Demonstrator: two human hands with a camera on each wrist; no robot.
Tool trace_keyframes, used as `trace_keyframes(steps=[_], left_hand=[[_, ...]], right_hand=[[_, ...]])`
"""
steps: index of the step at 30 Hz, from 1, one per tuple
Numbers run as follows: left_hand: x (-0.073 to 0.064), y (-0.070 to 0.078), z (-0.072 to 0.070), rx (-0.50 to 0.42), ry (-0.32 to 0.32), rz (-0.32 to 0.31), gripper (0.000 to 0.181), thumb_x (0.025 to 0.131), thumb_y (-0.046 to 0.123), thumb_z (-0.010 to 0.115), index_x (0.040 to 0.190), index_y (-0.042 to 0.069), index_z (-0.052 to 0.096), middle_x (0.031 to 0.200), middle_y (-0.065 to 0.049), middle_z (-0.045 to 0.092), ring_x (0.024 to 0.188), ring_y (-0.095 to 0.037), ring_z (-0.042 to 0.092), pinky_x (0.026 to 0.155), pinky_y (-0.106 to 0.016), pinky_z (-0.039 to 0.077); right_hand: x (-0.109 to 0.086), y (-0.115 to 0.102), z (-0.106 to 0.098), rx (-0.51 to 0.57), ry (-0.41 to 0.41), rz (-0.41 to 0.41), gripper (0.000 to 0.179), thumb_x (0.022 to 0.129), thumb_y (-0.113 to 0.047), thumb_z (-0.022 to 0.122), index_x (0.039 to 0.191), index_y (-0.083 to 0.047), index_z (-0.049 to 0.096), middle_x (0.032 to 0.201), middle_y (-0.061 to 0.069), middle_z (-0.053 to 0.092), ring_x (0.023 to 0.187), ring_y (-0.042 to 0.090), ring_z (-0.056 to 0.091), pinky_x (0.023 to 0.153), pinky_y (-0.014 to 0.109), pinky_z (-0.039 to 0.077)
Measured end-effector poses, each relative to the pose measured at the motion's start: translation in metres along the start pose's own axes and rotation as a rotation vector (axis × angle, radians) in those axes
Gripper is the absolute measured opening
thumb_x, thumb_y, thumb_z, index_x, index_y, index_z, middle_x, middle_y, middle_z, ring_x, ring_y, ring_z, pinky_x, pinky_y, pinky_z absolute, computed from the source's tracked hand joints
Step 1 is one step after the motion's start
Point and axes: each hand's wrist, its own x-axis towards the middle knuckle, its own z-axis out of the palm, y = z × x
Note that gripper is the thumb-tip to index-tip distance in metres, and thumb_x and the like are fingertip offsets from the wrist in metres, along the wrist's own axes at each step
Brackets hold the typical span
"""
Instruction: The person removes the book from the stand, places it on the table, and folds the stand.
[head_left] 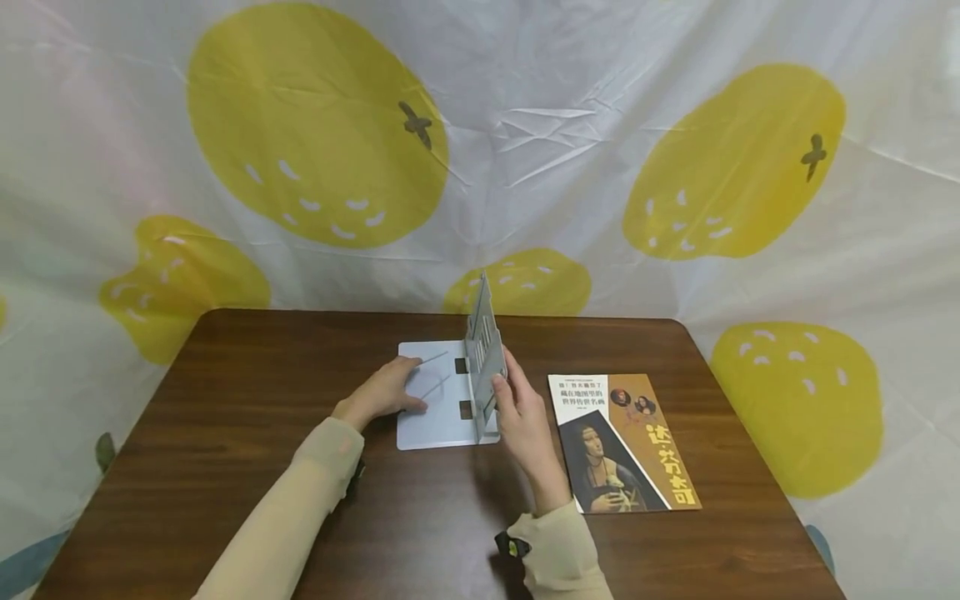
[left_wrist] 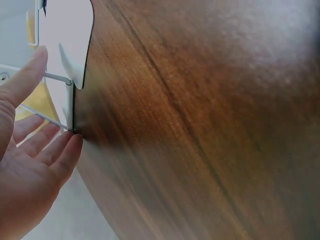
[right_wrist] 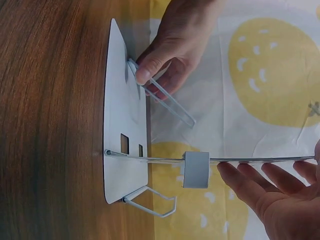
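A grey metal book stand stands in the middle of the table; its flat base plate (head_left: 431, 429) lies on the wood and its slotted back panel (head_left: 486, 354) is raised nearly upright. My left hand (head_left: 380, 394) is at the plate's left side, thumb and fingers about a wire support loop (right_wrist: 172, 102) that slants up from the plate. My right hand (head_left: 525, 421) holds the back panel at its right side, thumb on one face and fingers on the other. A second, smaller wire loop (right_wrist: 162, 214) juts out beyond the panel in the right wrist view.
A thin book (head_left: 622, 442) with a painted portrait on its cover lies right of the stand, close to my right forearm. The brown wooden table (head_left: 247, 400) ends at a curtain (head_left: 525, 183) printed with yellow fruit.
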Motion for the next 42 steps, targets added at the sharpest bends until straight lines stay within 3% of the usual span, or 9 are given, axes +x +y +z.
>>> trace_keyframes(steps=[2, 7, 15, 20, 29, 35, 42], left_hand=[[-0.001, -0.001, 0.0, 0.009, 0.005, 0.004, 0.081, 0.075, 0.021, 0.085, 0.141, -0.005, 0.045, 0.14, -0.024, 0.046, 0.131, -0.038, 0.042, 0.109, -0.046, 0.032], [-0.002, -0.003, -0.001, 0.035, 0.001, 0.012, 0.081, 0.075, 0.023, 0.086, 0.14, -0.005, 0.046, 0.138, -0.023, 0.047, 0.129, -0.038, 0.043, 0.108, -0.047, 0.033], [0.002, -0.002, -0.006, 0.076, -0.002, 0.008, 0.079, 0.077, 0.023, 0.084, 0.14, -0.006, 0.046, 0.138, -0.024, 0.046, 0.129, -0.041, 0.041, 0.109, -0.048, 0.031], [0.002, -0.002, -0.007, 0.105, -0.012, -0.021, 0.078, 0.078, 0.024, 0.083, 0.141, -0.005, 0.046, 0.14, -0.024, 0.045, 0.13, -0.04, 0.039, 0.11, -0.048, 0.03], [-0.001, 0.007, 0.001, 0.102, -0.021, -0.027, 0.076, 0.079, 0.023, 0.083, 0.141, -0.005, 0.047, 0.14, -0.023, 0.046, 0.13, -0.039, 0.039, 0.109, -0.047, 0.032], [0.001, 0.012, 0.008, 0.102, -0.013, -0.013, 0.075, 0.078, 0.021, 0.084, 0.139, -0.006, 0.049, 0.138, -0.022, 0.048, 0.128, -0.037, 0.042, 0.107, -0.045, 0.034], [0.001, 0.009, 0.005, 0.098, -0.001, -0.026, 0.07, 0.079, 0.02, 0.083, 0.135, -0.008, 0.052, 0.138, -0.023, 0.047, 0.128, -0.038, 0.041, 0.108, -0.045, 0.034]], right_hand=[[0.0, 0.012, 0.002, -0.008, 0.012, -0.011, 0.046, 0.104, -0.013, 0.047, 0.148, -0.004, 0.04, 0.14, 0.02, 0.051, 0.119, 0.036, 0.055, 0.094, 0.054, 0.046], [-0.001, 0.017, 0.003, -0.01, 0.019, -0.028, 0.046, 0.104, -0.02, 0.048, 0.149, -0.01, 0.042, 0.14, 0.014, 0.053, 0.119, 0.03, 0.057, 0.095, 0.051, 0.046], [0.003, 0.012, 0.007, -0.002, 0.017, -0.036, 0.047, 0.104, -0.02, 0.047, 0.15, -0.012, 0.04, 0.142, 0.011, 0.05, 0.125, 0.027, 0.051, 0.101, 0.047, 0.042], [0.004, 0.011, 0.012, 0.029, 0.01, -0.042, 0.046, 0.103, -0.014, 0.048, 0.149, -0.008, 0.041, 0.142, 0.016, 0.05, 0.125, 0.033, 0.051, 0.099, 0.052, 0.042], [-0.003, 0.007, 0.012, -0.024, -0.01, 0.038, 0.047, 0.105, -0.026, 0.044, 0.151, -0.014, 0.039, 0.146, 0.007, 0.046, 0.129, 0.024, 0.048, 0.104, 0.044, 0.04], [-0.008, 0.007, 0.01, -0.049, -0.007, 0.023, 0.047, 0.105, -0.027, 0.045, 0.15, -0.017, 0.041, 0.145, 0.008, 0.048, 0.128, 0.024, 0.049, 0.103, 0.046, 0.04], [-0.003, 0.002, 0.016, -0.055, -0.032, -0.01, 0.046, 0.105, -0.025, 0.045, 0.15, -0.014, 0.041, 0.143, 0.012, 0.05, 0.128, 0.027, 0.049, 0.102, 0.047, 0.042]])
